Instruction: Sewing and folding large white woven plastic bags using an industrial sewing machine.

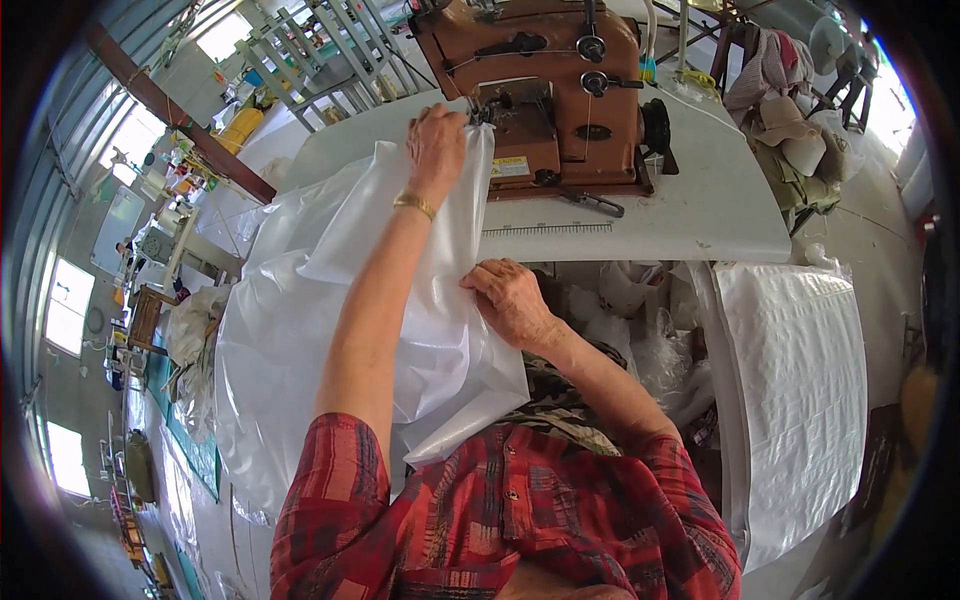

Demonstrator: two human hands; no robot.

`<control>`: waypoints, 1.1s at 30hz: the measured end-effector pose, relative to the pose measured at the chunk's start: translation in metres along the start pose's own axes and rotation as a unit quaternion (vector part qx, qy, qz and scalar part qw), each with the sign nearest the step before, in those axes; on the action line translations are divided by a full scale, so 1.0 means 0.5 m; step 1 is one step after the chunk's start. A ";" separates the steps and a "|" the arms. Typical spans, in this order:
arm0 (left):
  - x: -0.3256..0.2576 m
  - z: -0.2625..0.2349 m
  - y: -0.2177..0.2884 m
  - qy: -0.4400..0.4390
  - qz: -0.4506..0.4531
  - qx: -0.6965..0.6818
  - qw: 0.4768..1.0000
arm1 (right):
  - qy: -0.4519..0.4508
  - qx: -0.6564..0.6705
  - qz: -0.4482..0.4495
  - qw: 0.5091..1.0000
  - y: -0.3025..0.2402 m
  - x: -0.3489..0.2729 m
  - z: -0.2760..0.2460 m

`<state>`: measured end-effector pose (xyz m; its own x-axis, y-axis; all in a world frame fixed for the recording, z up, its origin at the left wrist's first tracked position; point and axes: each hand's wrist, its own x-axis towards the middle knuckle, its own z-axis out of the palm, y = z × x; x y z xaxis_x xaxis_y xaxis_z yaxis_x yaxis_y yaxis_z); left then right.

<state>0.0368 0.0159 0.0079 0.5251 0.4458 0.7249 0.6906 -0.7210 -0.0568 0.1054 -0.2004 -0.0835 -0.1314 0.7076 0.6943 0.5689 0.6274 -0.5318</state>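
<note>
In the head view, the white sheet (280,330) drapes over the left of the table (680,225), its far end beside the brown sewing machine (612,125). The left hand (437,150) lies on that end, fingers bent; whether they grip, I cannot tell. Nearer, the right hand (514,303) pinches the sheet's right edge.

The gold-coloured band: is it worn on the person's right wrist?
No, the gold-coloured band circles the left wrist, while the right wrist is bare.
</note>
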 end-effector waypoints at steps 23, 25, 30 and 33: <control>-0.029 -0.031 0.059 -0.189 -0.066 -0.058 0.978 | -0.043 0.006 -0.063 0.997 0.039 0.038 -0.034; -0.039 -0.012 0.033 -0.178 -0.068 -0.084 0.978 | 0.093 0.208 0.072 0.971 0.044 0.068 -0.048; -0.030 0.008 0.022 -0.148 -0.074 -0.180 0.970 | 0.070 -0.075 0.175 0.979 0.135 0.149 -0.050; -0.038 0.030 -0.011 -0.113 -0.081 -0.217 0.966 | 0.002 -0.199 0.179 0.964 0.150 0.185 -0.034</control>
<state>0.0307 0.0193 -0.0158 0.5564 0.6410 0.5287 0.5254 -0.7643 0.3738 0.1496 -0.0934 -0.0508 0.1329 0.8536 0.5037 0.8437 0.1693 -0.5094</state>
